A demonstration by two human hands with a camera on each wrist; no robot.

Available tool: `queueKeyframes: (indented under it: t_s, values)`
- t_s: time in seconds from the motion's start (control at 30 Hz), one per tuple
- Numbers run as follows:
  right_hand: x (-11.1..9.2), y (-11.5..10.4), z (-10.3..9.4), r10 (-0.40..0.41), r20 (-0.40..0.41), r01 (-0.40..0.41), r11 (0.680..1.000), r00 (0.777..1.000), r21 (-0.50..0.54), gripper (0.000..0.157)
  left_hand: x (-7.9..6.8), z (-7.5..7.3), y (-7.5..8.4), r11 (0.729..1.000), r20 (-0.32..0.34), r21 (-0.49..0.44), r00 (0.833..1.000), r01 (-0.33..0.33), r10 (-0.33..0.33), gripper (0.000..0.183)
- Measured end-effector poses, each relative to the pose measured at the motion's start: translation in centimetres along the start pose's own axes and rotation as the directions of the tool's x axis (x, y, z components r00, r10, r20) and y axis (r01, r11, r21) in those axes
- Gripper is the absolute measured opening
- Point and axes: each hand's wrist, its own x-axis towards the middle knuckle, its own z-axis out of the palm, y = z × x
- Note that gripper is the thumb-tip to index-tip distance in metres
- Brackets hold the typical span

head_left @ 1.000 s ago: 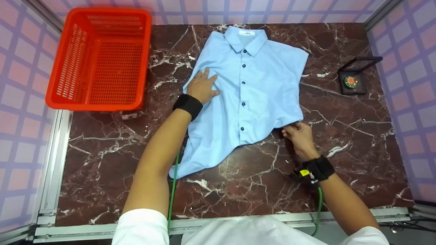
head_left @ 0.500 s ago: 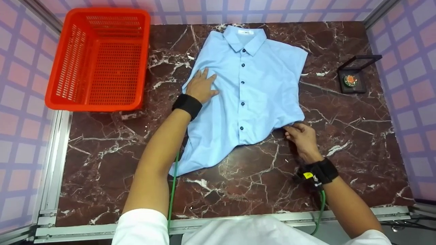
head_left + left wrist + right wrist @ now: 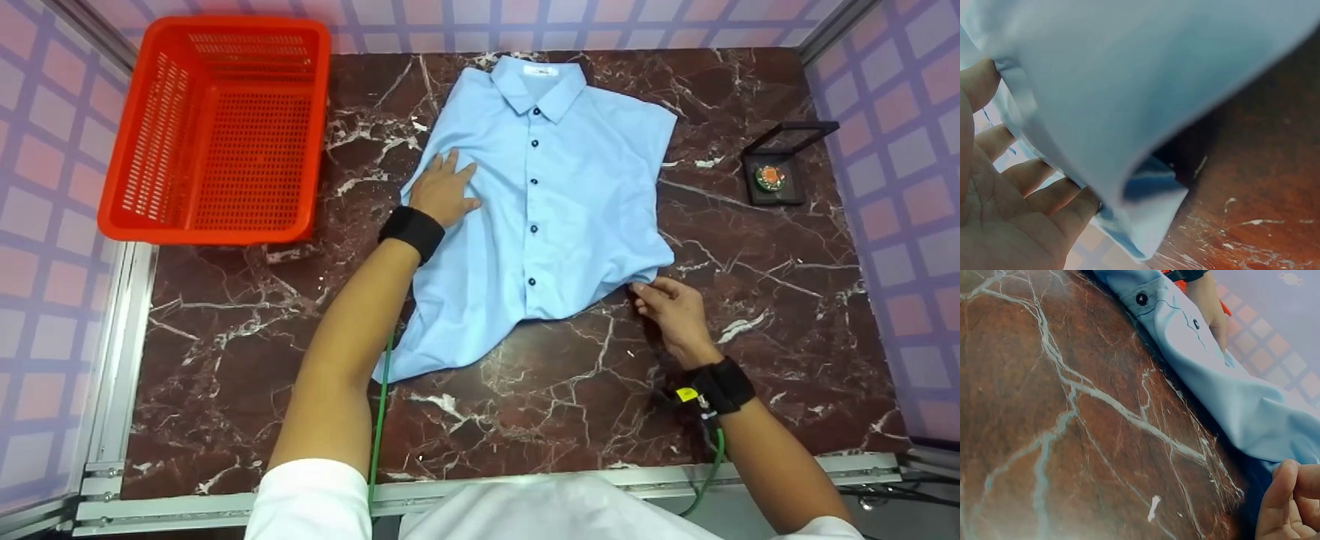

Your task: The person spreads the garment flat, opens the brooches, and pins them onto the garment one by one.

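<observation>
A light blue button-up shirt (image 3: 487, 247) lies face up, its collar toward the far wall and its hem slanting. My left hand (image 3: 441, 191) rests with spread fingers on the shirt's left side. In the left wrist view, that hand's fingers (image 3: 1030, 177) touch the cloth, which rises in a blurred fold. At the shirt's lower right corner, my right hand (image 3: 675, 311) pinches the hem between thumb and fingertips. The right wrist view shows the pinching hand (image 3: 1289, 500) at its lower right corner, with the buttoned front (image 3: 1185, 343) beyond.
A red plastic basket (image 3: 319, 150) stands at the back left. On the right, a small black case (image 3: 776, 199) with a raised lid holds a round green and orange item (image 3: 770, 178). A green cable (image 3: 381, 420) runs beside the left arm across the dark marble-patterned table (image 3: 247, 360).
My right hand has moved slightly right and toward me, drawing the shirt's lower right corner with it. The left hand stays in place.
</observation>
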Motion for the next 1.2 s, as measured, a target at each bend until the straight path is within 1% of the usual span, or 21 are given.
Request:
queueKeyframes:
  t_s: [0.2, 0.3, 0.4, 0.6, 0.77, 0.87, 1.0, 1.1, 1.2]
  values:
    - [-0.4, -0.1, -0.6, -0.001, 0.013, 0.001, 1.000, 1.000, 0.006, 0.013, 0.0, 0.0, 0.0, 1.000, 0.000, -0.008, 1.000, 0.003, -0.003, 0.071]
    - [-0.6, 0.0, -0.7, 0.003, 0.006, -0.003, 1.000, 1.000, 0.005, 0.012, 0.0, -0.1, 0.1, 1.000, 0.005, -0.009, 1.000, 0.003, -0.002, 0.072]
    - [-0.7, 0.1, -0.8, 0.000, 0.000, 0.000, 1.000, 1.000, 0.017, 0.014, 0.0, -0.1, 0.0, 1.000, 0.010, -0.007, 1.000, 0.005, -0.005, 0.072]
    - [-1.0, 0.1, -1.0, -0.006, -0.010, 0.006, 1.000, 1.000, -0.005, 0.021, 0.1, -0.1, 0.0, 1.000, 0.018, -0.011, 1.000, 0.008, -0.008, 0.072]
    - [-1.3, 0.0, -1.3, -0.003, 0.010, 0.003, 1.000, 1.000, 0.002, 0.021, 0.1, 0.0, 0.0, 1.000, 0.018, -0.005, 1.000, 0.006, -0.006, 0.072]
    - [-1.4, 0.1, -1.5, -0.008, 0.027, 0.008, 1.000, 1.000, -0.014, 0.022, 0.1, 0.0, -0.1, 1.000, 0.012, -0.004, 1.000, 0.001, -0.001, 0.072]
    - [-1.6, 0.1, -1.9, -0.015, 0.043, 0.017, 0.999, 0.999, -0.049, 0.027, 0.1, 0.1, -0.2, 1.000, -0.002, 0.001, 1.000, -0.008, 0.008, 0.071]
    - [-1.8, 0.1, -2.2, -0.019, 0.038, 0.021, 0.998, 0.999, -0.061, 0.027, 0.0, 0.1, -0.1, 1.000, -0.007, 0.006, 1.000, -0.009, 0.009, 0.071]
    - [-2.0, 0.0, -2.5, -0.026, 0.036, 0.028, 0.998, 0.999, -0.059, 0.023, 0.0, 0.0, 0.0, 1.000, -0.005, 0.008, 1.000, -0.009, 0.009, 0.071]
